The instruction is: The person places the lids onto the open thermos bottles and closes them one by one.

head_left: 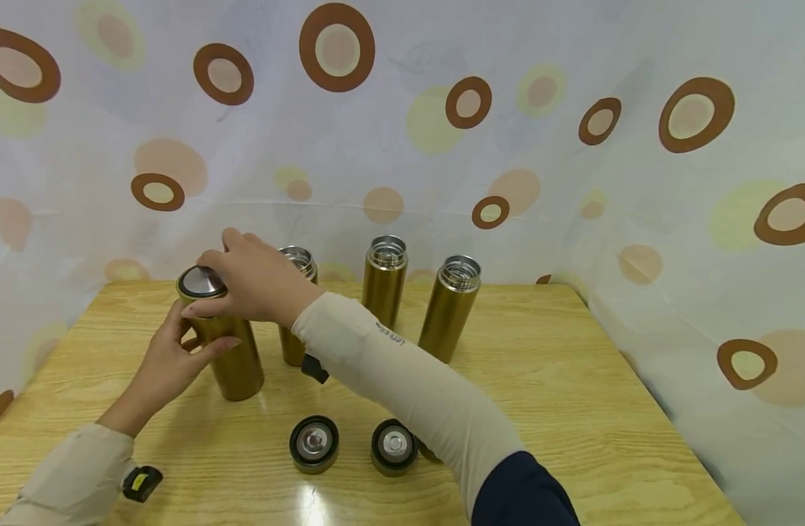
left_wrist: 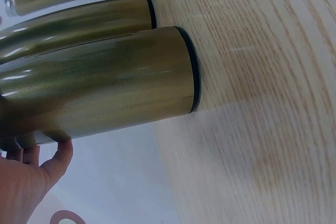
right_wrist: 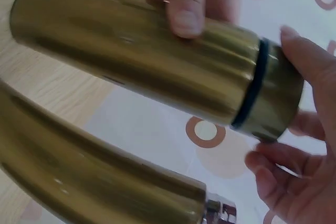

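Observation:
At the table's left, a gold thermos bottle stands upright with its lid on top, a dark ring showing beneath the lid in the right wrist view. My left hand holds the bottle's upper body, thumb across the front. From above, my right hand grips the lid, thumb on one side and fingers round the other, as the right wrist view shows. Just right of it stands a lidless gold bottle, partly hidden behind my right hand and forearm.
Two more lidless gold bottles, one at the back and one farther right, stand beyond my right sleeve. Nearer me, two lids lie with their inner sides up; a third round thing peeks from under the sleeve. A patterned cloth hangs behind the wooden table.

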`<state>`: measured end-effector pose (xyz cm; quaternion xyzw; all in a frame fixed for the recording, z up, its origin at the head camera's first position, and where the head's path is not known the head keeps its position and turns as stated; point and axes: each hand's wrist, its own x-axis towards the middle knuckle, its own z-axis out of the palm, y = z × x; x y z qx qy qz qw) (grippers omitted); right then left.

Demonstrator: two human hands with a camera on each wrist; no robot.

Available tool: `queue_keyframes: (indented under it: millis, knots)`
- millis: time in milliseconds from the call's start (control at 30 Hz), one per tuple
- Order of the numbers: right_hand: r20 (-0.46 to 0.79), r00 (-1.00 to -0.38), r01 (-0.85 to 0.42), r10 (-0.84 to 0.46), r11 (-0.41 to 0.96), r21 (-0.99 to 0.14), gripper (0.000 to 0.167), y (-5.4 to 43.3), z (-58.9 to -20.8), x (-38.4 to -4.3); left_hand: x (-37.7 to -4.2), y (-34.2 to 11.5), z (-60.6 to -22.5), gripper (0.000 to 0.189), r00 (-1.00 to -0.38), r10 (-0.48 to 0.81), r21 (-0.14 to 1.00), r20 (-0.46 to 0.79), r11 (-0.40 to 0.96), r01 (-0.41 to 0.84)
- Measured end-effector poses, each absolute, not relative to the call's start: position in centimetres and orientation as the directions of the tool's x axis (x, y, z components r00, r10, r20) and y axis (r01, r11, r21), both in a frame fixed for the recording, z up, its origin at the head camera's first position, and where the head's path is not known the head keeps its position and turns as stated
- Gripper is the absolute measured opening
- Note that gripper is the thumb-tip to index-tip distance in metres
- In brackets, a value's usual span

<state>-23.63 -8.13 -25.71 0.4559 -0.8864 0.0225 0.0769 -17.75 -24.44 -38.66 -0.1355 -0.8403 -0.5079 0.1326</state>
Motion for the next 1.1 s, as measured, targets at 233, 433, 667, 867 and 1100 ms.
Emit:
queue_keyframes:
  millis: [233, 433, 667, 867, 1100]
  knots:
    - [0.311, -0.629, -0.693, -0.712, 0.695, 0.191, 0.059, -8.7, -27.1, -22.2, -17.7, -24.5, -38.6, 0.055, -0.927, 0.086, 0.809, 0.365, 0.463, 0.362]
    - [0.363, -0.623, -0.662, -0.693, 0.714, 0.226, 0.057, -8.9, -27.7, -22.0, -17.7, -24.4, -38.6, 0.052, -0.924, 0.080, 0.801, 0.374, 0.476, 0.365]
    - [0.375, -0.618, -0.657, -0.691, 0.716, 0.237, 0.059, -8.9, -27.8, -22.0, -17.7, -24.3, -38.6, 0.050, -0.922, 0.083, 0.802, 0.378, 0.469, 0.370]
    - [0.374, -0.641, -0.624, -0.670, 0.739, 0.254, 0.060, -9.0, -27.8, -21.5, -17.7, -24.4, -38.7, 0.046, -0.920, 0.085, 0.797, 0.381, 0.475, 0.374]
    - [0.183, -0.670, -0.698, -0.720, 0.694, 0.175, 0.072, -7.7, -26.9, -21.5, -17.7, -24.4, -38.6, 0.055, -0.925, 0.088, 0.803, 0.369, 0.470, 0.365]
